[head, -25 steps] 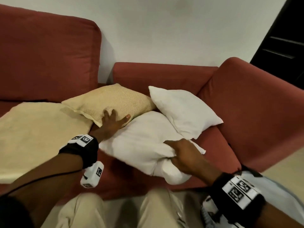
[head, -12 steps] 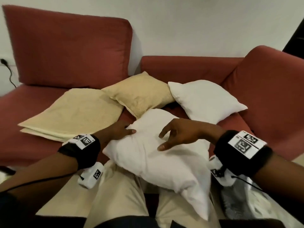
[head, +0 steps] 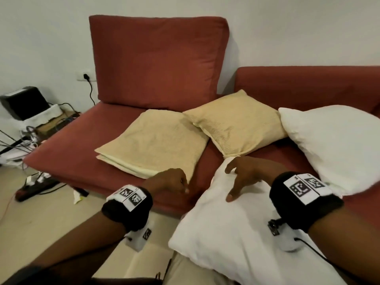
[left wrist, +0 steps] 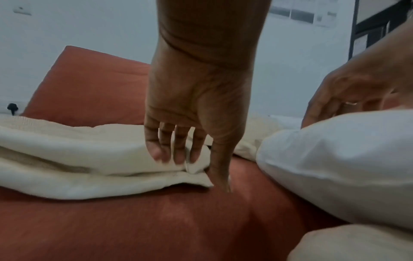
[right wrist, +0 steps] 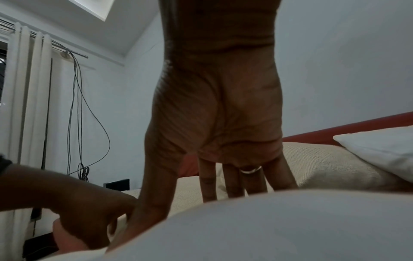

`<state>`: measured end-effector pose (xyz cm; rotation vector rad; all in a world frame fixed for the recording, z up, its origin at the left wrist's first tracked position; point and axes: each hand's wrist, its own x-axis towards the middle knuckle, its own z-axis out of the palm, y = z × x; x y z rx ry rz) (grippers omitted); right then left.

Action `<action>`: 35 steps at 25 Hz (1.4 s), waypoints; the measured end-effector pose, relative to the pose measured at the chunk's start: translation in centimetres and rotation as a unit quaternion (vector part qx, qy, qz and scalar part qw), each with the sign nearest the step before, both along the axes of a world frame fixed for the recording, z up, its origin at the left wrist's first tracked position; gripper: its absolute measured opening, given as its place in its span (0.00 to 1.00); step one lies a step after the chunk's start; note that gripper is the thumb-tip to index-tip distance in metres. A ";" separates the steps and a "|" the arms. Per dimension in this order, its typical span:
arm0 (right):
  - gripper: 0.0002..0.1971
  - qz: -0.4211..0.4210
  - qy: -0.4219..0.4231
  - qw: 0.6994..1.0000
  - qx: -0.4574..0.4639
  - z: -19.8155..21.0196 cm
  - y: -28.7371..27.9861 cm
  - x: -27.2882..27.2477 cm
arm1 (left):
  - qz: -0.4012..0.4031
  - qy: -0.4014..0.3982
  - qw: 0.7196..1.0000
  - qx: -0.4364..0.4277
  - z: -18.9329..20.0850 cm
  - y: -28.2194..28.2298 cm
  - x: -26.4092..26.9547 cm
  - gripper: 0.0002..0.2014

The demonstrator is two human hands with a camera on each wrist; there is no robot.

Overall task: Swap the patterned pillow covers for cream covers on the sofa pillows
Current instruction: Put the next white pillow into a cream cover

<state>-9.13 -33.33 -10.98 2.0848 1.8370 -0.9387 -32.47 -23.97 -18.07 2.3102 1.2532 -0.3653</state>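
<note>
Your left hand (head: pixel 170 182), fingers loosely curled, touches the stacked cream covers (head: pixel 152 142); your right hand (head: pixel 244 177), fingers spread, rests on the bare white pillow (head: pixel 236 239).

Bare white pillow (head: pixel 236 233), probably lap-propped

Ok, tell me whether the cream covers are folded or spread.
Folded: the cream covers lie flat in a neat stack on the sofa, layered edges showing.

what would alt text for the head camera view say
A person's right hand rests on a bare white pillow on their lap, while the left hand reaches toward folded cream covers on a red sofa.
</note>
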 end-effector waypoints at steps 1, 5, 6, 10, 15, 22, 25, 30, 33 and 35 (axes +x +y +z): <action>0.51 0.000 -0.004 1.000 -0.007 -0.1 0.2 0.0 | 0.001 0.059 0.997 0.051 -0.8 1.2 -0.4 0.27; 0.50 -0.011 0.017 1.000 -0.011 -1.6 0.5 0.4 | 0.009 0.100 0.957 0.273 -3.3 3.5 -0.3 0.43; 0.50 -0.017 0.028 0.999 -0.011 -1.9 0.5 0.6 | 0.018 0.088 0.945 0.315 -3.7 3.9 -0.2 0.44; 0.50 -0.031 0.062 0.998 -0.007 -2.1 0.0 1.3 | 0.067 0.061 0.943 0.321 -3.5 5.8 -0.7 0.21; 0.50 -0.050 0.073 0.996 -0.005 -2.1 -0.1 1.3 | 0.138 -0.301 0.916 0.227 1.6 6.6 -0.8 0.04; 0.63 -0.055 0.085 0.983 0.156 1.9 -0.3 -0.1 | -0.011 -0.418 0.861 0.288 15.7 3.4 -0.8 0.13; 0.67 -0.086 0.150 0.933 0.315 5.5 -0.7 -2.4 | -0.042 -0.459 0.839 0.290 21.6 0.5 -0.8 0.12; 0.38 -0.143 0.171 0.867 0.446 10.4 -2.0 -4.5 | -0.046 -0.530 0.813 0.238 29.2 -5.8 0.0 0.14; 0.22 -0.194 0.169 0.872 0.415 13.6 -3.8 -2.9 | -0.044 -0.513 0.820 0.250 32.5 -8.1 -0.3 0.18; 0.15 -0.252 0.238 0.850 0.397 16.0 -4.9 -0.9 | -0.020 -0.526 0.818 0.232 33.4 -8.7 -0.5 0.19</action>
